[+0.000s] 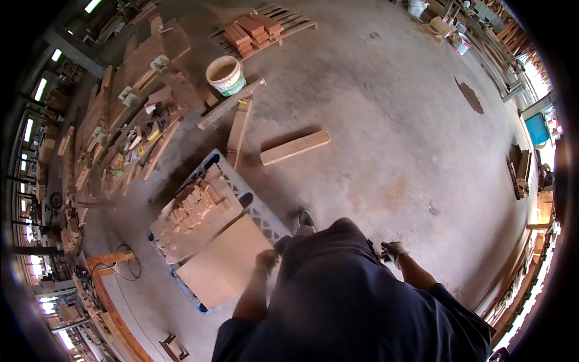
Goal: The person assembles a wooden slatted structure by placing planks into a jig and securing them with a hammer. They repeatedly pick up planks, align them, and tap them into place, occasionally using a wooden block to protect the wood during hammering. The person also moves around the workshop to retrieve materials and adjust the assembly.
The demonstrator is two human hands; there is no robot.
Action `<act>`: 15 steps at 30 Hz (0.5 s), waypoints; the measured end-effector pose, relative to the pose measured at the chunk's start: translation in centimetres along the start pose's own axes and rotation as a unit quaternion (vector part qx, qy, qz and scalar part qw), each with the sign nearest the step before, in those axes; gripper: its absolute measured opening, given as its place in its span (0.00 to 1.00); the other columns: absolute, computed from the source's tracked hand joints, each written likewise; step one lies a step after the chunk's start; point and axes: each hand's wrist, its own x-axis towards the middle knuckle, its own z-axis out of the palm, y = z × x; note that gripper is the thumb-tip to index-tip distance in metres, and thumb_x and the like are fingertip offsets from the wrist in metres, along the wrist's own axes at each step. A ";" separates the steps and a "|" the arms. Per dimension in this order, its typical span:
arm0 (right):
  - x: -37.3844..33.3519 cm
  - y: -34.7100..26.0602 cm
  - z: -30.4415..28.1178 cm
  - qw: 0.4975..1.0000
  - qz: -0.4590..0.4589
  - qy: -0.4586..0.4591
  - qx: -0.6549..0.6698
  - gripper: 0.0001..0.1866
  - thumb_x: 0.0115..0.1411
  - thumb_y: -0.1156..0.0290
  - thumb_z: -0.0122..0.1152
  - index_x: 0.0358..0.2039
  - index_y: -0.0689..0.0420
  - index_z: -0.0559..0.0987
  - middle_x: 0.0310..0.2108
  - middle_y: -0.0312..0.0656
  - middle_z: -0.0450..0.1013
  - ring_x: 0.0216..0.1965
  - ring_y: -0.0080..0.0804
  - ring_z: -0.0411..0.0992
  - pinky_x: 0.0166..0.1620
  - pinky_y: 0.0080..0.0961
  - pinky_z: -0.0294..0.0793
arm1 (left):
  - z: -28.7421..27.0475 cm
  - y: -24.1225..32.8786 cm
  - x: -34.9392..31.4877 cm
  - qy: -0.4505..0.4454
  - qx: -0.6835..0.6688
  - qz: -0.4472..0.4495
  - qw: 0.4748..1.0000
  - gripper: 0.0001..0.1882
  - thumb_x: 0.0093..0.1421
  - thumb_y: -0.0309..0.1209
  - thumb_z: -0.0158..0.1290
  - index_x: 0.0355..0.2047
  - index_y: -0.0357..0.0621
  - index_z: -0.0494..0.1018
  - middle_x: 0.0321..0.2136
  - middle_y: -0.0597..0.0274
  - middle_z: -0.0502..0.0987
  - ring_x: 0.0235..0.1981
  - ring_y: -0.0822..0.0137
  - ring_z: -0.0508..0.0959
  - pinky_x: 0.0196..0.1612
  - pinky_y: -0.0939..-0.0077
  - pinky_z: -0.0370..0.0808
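My left hand (266, 260), dark and blurred, hangs beside my left thigh, in front of the edge of a brown cardboard sheet (226, 262). Its fingers do not show clearly. My right hand (394, 251), in a greyish glove, is held out from my right hip above the concrete floor. Its fingers look curled, and what they hold, if anything, is too small to make out. The sheet lies on a blue-edged pallet (265, 218), beside a second sheet (172, 234) bearing a heap of small wood blocks (198, 205).
A wood beam (295, 148) lies on the floor ahead. Beyond the pallet stand a white bucket (226, 77) and a low workbench (136, 136) cluttered with tools. Reddish boards (253, 31) are stacked on a wooden pallet (295, 23). A cable (128, 279) trails at the left.
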 end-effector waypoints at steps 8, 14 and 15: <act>2.2 -10.4 -0.2 0.999 -0.004 -0.034 0.018 0.17 0.71 0.56 0.67 0.39 0.58 0.81 0.29 0.47 0.80 0.24 0.41 0.78 0.26 0.38 0.79 | 0.6 13.7 0.0 0.068 -0.052 -0.027 0.996 0.14 0.67 0.26 0.52 0.22 0.52 0.73 0.20 0.71 0.71 0.18 0.74 0.71 0.23 0.78 0.66; 7.3 -19.8 -2.6 0.998 -0.013 -0.057 0.017 0.16 0.71 0.56 0.67 0.40 0.57 0.80 0.29 0.46 0.80 0.25 0.39 0.78 0.29 0.39 0.78 | 4.2 14.9 0.5 0.135 -0.064 -0.018 0.989 0.16 0.65 0.27 0.52 0.19 0.53 0.65 0.18 0.72 0.66 0.18 0.75 0.68 0.23 0.76 0.64; 8.6 -21.3 -3.2 0.998 -0.030 -0.060 0.010 0.17 0.71 0.55 0.66 0.41 0.57 0.80 0.29 0.45 0.80 0.25 0.38 0.78 0.29 0.39 0.79 | 3.6 13.2 2.1 0.093 -0.066 -0.014 0.993 0.04 0.67 0.30 0.56 0.35 0.46 0.74 0.28 0.65 0.76 0.25 0.69 0.76 0.29 0.73 0.72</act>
